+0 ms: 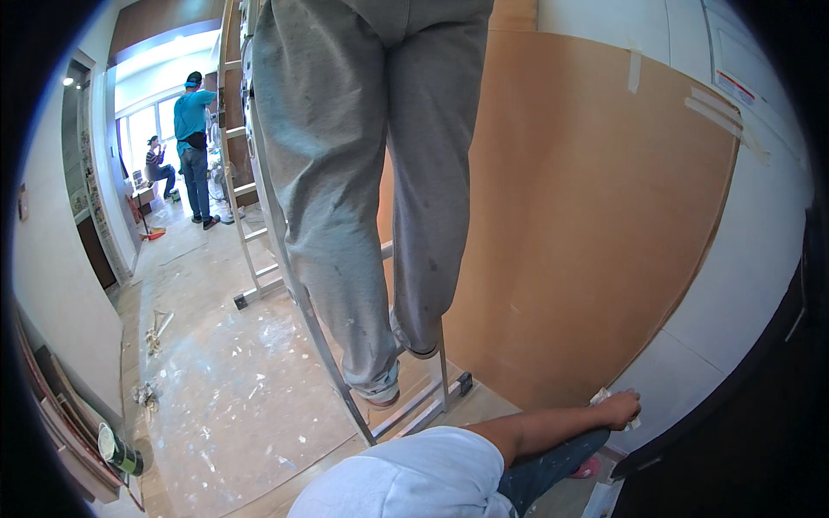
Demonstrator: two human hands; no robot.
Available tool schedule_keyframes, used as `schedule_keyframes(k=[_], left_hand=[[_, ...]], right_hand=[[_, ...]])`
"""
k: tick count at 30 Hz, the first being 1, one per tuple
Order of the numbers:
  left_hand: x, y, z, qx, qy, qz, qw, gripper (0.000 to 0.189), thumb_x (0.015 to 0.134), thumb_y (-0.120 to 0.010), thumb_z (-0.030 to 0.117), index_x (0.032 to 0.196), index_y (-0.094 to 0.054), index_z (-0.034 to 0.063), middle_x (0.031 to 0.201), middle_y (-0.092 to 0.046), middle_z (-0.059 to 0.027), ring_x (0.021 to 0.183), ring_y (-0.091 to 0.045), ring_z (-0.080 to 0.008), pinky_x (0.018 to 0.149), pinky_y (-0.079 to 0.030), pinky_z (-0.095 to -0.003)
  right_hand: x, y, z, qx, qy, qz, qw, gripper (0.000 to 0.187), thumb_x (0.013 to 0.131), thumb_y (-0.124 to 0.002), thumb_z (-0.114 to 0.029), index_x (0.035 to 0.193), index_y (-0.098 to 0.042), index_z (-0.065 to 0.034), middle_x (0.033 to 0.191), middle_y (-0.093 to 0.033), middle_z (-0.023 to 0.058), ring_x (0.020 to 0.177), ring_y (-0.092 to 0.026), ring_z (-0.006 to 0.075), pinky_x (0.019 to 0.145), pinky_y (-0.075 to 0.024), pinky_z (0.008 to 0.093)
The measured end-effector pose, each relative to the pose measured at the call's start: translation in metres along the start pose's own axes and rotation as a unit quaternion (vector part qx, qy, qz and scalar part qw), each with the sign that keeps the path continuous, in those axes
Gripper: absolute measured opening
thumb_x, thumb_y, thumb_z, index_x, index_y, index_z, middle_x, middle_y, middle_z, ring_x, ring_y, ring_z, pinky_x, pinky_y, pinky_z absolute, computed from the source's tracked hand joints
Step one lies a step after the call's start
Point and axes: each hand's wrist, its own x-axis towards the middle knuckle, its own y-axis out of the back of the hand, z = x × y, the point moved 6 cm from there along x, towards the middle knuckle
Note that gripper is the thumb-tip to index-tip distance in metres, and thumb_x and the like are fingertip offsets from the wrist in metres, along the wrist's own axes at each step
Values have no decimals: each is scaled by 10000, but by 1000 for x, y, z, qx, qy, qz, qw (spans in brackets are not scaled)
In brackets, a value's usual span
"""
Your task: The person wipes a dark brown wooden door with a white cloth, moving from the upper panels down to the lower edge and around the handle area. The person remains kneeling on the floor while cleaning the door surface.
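Observation:
A crumpled white scrap [600, 396], perhaps paper or tape, is gripped in my left hand [620, 409]. The hand rests near my bent knee in blue jeans, close to the lower corner of a large brown board [583, 213] that stands against a white wall. My white-sleeved left shoulder fills the bottom of the view. My right hand is out of view. Right in front of me, a person in grey trousers [337, 194] stands on an aluminium ladder [329, 366]; the upper body is cut off by the picture's edge.
A second ladder [249, 236] stands beyond the first. The floor covering [220, 401] bears paint spots and scraps. A green-and-white can [120, 451] sits by stacked boards [61, 434] at left. In the far room, one person in teal [193, 123] stands; another [158, 167] sits.

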Motion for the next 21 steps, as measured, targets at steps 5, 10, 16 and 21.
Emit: schedule_keyframes(k=[5, 10, 16, 21], left_hand=[[22, -35, 35, -31, -53, 1, 998, 109, 791, -675, 75, 851, -723, -2, 1014, -641, -250, 1004, -608, -425, 911, -524, -512], [2, -42, 5, -60, -83, 25, 994, 224, 837, -718, 145, 1027, -695, 29, 1088, -673, -205, 1036, -634, -394, 928, -515, -489], [49, 93, -4, -291, -30, 174, 940, 547, 935, -728, 126, 1449, -570, 22, 1360, -654, -160, 1236, -635, -269, 1051, -521, -392], [155, 275, 228, -419, -164, 388, 804, 556, 1016, -685, 208, 1487, -520, -38, 1435, -603, -183, 1273, -604, -273, 1080, -491, -396]], right_hand=[[-10, 20, -9, -15, -13, 50, 999, 318, 900, -741, -236, 1159, -734, -50, 1079, -731, 143, 996, -697, 304, 903, -584, 455], [-61, -58, -27, 30, -23, 127, 991, 182, 824, -802, -111, 937, -702, -9, 903, -725, 140, 779, -694, 229, 700, -603, 396], [-41, -137, -27, -211, -93, -104, 968, 486, 914, -809, -437, 1184, -775, -34, 1042, -786, 65, 939, -711, 163, 793, -567, 302], [-85, -126, -55, -208, -131, -5, 969, 450, 910, -818, -439, 1129, -795, -46, 887, -754, 4, 772, -640, 101, 640, -499, 295]])
